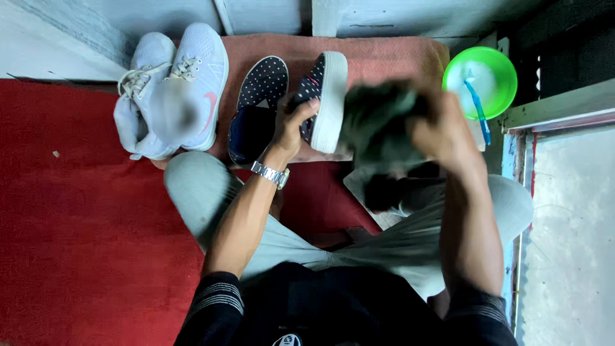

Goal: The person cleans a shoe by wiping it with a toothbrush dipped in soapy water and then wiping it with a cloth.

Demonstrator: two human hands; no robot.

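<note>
Your left hand (291, 125) grips the navy polka-dot slip-on shoe (320, 96) tilted; your right hand (442, 131) seemingly clutches a blurred dark cloth (378, 125). Hard rubbing could twist it loose beside the green plastic bowl (503, 67).

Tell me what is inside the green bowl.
The green bowl holds a blue toothbrush, its handle sticking out over the near rim, and something pale, perhaps water or foam. The brush head and the bowl's bottom cannot be made out.

The single head-worn camera looks almost straight down from close above the person's lap. The red mat (83, 211) fills the frame's left; the right edge looks blurred.
</note>
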